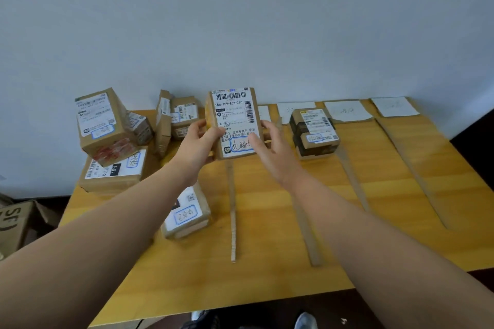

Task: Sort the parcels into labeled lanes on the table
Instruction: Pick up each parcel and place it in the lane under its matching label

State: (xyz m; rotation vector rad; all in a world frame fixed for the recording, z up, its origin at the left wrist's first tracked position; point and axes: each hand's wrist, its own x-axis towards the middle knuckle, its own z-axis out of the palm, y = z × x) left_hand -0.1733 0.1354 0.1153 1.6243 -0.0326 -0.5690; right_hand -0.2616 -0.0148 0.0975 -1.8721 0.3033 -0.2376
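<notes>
While it's held, parcel (232, 116) reads 15H-159-A03-280.

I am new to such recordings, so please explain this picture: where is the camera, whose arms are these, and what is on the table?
No machine here: a person works with bare hands. The one camera sits on the person's head, looking forward and down. The left hand and right hand hold up a labelled parcel, fingers round its side edges. On the yellow table, parcels are piled at the left, cardboard strips mark lanes, paper sheets lie at the far edge, and one dark-taped parcel sits in a lane.
</notes>
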